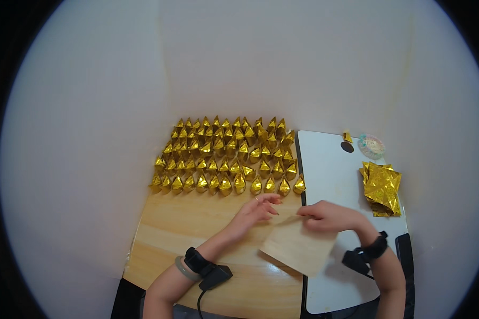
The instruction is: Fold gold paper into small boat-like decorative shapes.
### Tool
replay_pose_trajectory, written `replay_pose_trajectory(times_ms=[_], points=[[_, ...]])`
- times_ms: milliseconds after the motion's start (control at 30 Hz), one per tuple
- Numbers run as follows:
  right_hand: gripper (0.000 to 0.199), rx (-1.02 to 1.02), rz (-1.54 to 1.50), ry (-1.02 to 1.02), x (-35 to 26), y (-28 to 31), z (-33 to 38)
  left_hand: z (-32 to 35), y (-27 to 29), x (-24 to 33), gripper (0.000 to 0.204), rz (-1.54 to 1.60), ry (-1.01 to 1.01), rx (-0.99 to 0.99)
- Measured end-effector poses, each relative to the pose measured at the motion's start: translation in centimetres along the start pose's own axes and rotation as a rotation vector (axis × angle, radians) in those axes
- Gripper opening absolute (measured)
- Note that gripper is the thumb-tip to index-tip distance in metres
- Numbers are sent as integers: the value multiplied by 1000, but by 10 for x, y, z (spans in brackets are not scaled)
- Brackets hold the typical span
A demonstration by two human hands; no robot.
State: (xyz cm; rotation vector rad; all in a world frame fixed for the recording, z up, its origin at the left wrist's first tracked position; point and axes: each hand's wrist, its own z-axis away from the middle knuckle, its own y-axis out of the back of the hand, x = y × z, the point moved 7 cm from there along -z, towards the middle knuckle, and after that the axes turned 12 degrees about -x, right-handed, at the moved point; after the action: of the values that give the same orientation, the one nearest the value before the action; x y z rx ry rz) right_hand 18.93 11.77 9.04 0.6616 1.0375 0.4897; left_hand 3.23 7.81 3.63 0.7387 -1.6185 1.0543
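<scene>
My right hand (329, 217) pinches a square tan sheet of paper (298, 247) near its far edge. The sheet hangs tilted over the seam between the wooden tabletop and the white board, with its plain side facing up. To its left, my left hand (254, 210) is held above the wood with fingers loosely spread and nothing in them. Just beyond that hand stand rows of folded gold foil ingots (224, 185). A loose stack of gold foil sheets (382, 189) lies to the right, past my right hand.
The wooden tabletop (191, 223) adjoins a white board (324, 165) with a dark edge. At the board's far end are a small gold piece (347, 136), a dark oval spot (347, 147) and a pale multicoloured round thing (371, 146). Pale walls enclose the back and sides.
</scene>
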Motion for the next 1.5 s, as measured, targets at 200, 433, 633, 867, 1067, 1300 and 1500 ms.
replay_pose_trajectory(times_ms=[200, 433, 633, 867, 1067, 1300, 1500], points=[[42, 377, 219, 57, 10, -12, -49, 26, 11, -10, 57, -869, 216, 182], [39, 322, 224, 25, 1, -16, -25, 35, 6, 15, 32, -1106, -100, 103], [66, 267, 422, 189, -7, -44, -21, 33, -6, -13, 67, -1305, 45, -199], [62, 249, 372, 137, -8, -39, -30, 44, 2, -13, 79, -1325, 121, -198], [56, 259, 168, 52, 9, -34, -29, 42, 9, -1, 42, -1261, 40, -50], [49, 517, -221, -25, 36, -28, -32, 46, 36, 4, 22, -1034, 137, 322], [54, 547, -218, -100, 39, -33, -35, 45, 41, 0, 41, -1028, 225, 348]])
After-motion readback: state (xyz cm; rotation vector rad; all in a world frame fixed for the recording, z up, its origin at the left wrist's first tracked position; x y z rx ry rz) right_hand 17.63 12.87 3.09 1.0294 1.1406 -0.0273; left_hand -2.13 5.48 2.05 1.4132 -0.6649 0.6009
